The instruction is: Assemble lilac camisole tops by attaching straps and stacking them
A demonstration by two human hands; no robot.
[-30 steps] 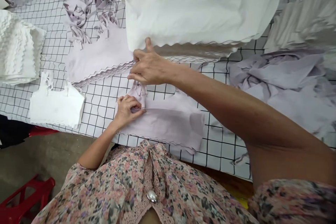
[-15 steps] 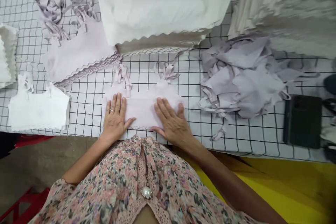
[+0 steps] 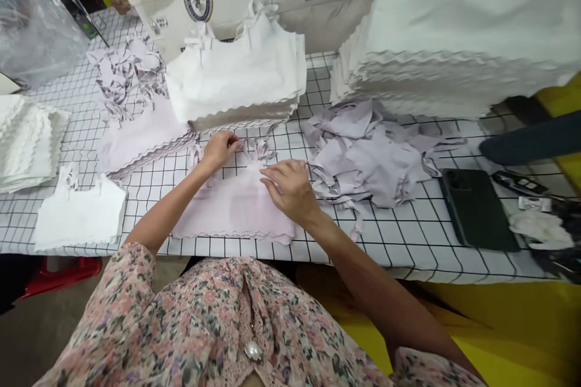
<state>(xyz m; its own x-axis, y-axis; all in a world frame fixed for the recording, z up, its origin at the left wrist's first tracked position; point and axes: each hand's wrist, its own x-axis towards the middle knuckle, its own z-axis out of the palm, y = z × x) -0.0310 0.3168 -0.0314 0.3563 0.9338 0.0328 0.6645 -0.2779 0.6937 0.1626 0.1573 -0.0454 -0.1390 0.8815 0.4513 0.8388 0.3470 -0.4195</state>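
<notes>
Bare left forearm (image 3: 170, 202) rising diagonally from the lower left to the left hand (image 3: 220, 150) near the frame's centre, its fingers curled inward; bare right forearm (image 3: 363, 272) slanting from the lower right to the right hand (image 3: 288, 188), its fingers spread and pointing left.

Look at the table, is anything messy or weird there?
Yes, the crumpled lilac fabric pieces heaped on the grid-patterned table look odd. They lie in a tangled pile with loose straps hanging out, while the white scalloped-hem tops beside them sit in a neat, squared stack.
</notes>
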